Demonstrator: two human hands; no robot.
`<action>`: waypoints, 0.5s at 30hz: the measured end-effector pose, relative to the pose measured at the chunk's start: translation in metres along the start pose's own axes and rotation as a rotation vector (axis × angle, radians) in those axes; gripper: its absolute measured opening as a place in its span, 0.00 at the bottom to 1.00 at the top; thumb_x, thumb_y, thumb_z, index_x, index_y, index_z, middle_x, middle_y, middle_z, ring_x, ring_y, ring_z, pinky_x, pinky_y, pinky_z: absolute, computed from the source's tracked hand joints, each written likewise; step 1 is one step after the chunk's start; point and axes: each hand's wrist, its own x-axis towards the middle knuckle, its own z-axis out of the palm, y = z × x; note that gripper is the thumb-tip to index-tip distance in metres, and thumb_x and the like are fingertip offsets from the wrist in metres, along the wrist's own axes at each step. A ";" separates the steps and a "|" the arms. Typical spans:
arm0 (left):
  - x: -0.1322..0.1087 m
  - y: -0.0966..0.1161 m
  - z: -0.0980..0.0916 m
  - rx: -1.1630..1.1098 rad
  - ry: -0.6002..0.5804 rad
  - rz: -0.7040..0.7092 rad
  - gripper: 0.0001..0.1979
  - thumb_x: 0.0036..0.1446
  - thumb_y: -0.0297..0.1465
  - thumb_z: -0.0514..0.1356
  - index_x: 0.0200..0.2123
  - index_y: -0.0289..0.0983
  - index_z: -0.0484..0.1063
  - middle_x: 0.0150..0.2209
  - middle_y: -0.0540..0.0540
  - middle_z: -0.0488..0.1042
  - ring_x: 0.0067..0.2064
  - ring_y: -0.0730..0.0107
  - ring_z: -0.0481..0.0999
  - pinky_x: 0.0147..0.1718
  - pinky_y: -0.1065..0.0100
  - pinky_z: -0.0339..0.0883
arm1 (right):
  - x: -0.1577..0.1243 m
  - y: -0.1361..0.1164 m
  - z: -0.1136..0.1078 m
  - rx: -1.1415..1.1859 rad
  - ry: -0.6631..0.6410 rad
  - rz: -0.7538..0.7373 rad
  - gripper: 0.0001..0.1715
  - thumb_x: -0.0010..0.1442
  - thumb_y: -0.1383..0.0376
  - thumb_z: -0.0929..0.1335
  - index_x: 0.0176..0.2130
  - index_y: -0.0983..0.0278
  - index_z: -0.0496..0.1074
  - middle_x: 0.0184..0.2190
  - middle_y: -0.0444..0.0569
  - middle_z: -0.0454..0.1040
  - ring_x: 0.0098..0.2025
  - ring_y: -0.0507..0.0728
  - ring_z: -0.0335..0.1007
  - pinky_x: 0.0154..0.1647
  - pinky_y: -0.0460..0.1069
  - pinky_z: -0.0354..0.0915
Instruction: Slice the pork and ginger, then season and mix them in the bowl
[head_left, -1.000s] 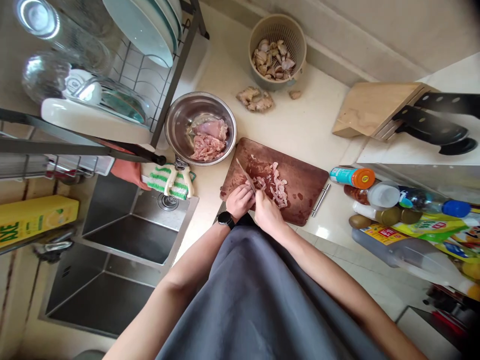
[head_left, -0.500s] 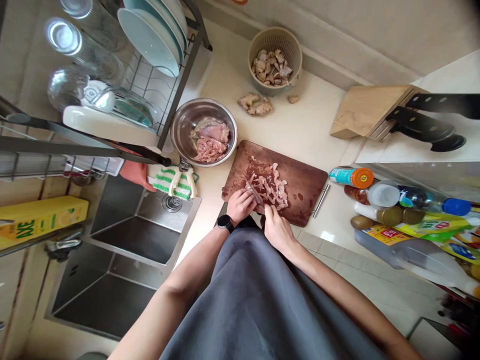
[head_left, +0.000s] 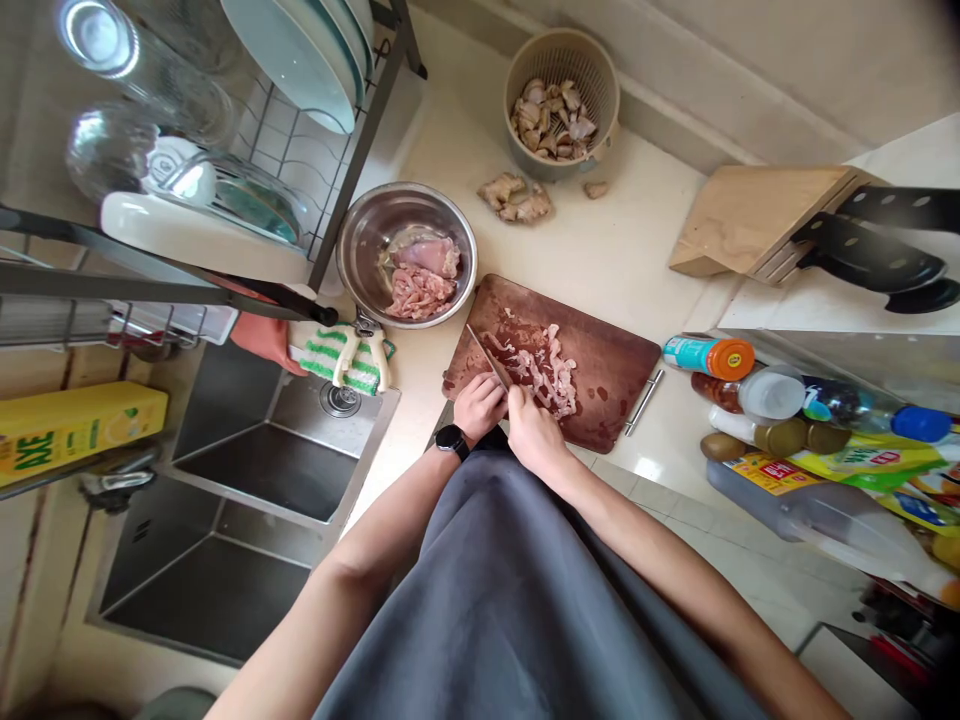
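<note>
A kitchen knife (head_left: 489, 354) is in my right hand (head_left: 535, 428), its fingers closed around the handle. The blade points up and left over the brown cutting board (head_left: 611, 375). My left hand (head_left: 480, 405), with a black watch on the wrist, lies at the board's near edge, right beside the blade. Its fingers are curled together, and whatever is under them is hidden. Strips of raw meat (head_left: 557, 372) lie in a loose pile on the board, right of the blade. More raw meat (head_left: 421, 285) sits in a steel bowl (head_left: 352, 240) behind the board on the left.
Behind the board are ginger (head_left: 517, 198) and a strainer basket (head_left: 517, 150) of garlic-like pieces. A knife block (head_left: 739, 220) and several bottles (head_left: 709, 355) stand right. Kitchen shears (head_left: 361, 355) lie on a striped cloth by the sink (head_left: 262, 470); a dish rack (head_left: 367, 150) is upper left.
My right hand has moved slightly left and up, closer to my left hand. The knife blade now reaches further up-left over the board and shows more clearly. The view has shifted slightly.
</note>
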 end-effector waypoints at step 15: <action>0.001 0.000 0.002 0.040 0.021 0.017 0.06 0.63 0.32 0.59 0.39 0.39 0.75 0.41 0.40 0.79 0.48 0.60 0.78 0.48 0.55 0.76 | 0.001 0.011 -0.002 0.059 0.004 -0.013 0.19 0.64 0.76 0.55 0.53 0.65 0.58 0.49 0.60 0.72 0.43 0.59 0.76 0.42 0.50 0.67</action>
